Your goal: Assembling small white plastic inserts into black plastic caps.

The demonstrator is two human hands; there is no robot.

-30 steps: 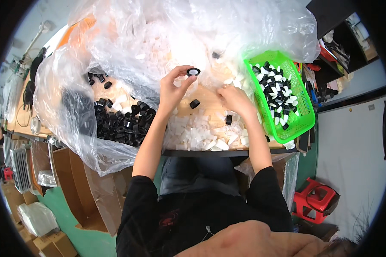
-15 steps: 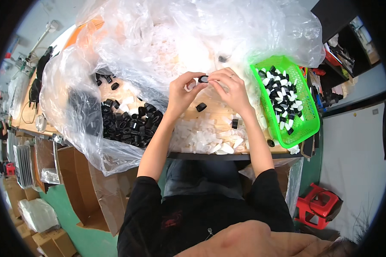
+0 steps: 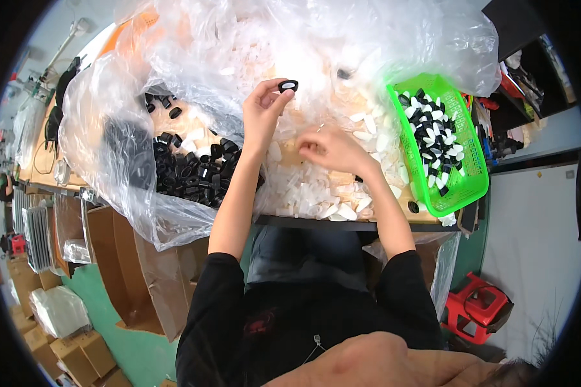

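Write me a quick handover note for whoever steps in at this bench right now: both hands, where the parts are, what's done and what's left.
Left hand: raised, pinching one black cap at its fingertips.
Right hand: palm down on the white pieces at the table's middle; whether it holds one is hidden.
Loose black caps lie piled on the clear plastic sheet, left.
Done: green basket, right, holds many joined black-and-white pieces.
Left: big piles of both loose parts remain on the table.

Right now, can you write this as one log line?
left hand: holds black cap | right hand: on white pieces | green basket: right
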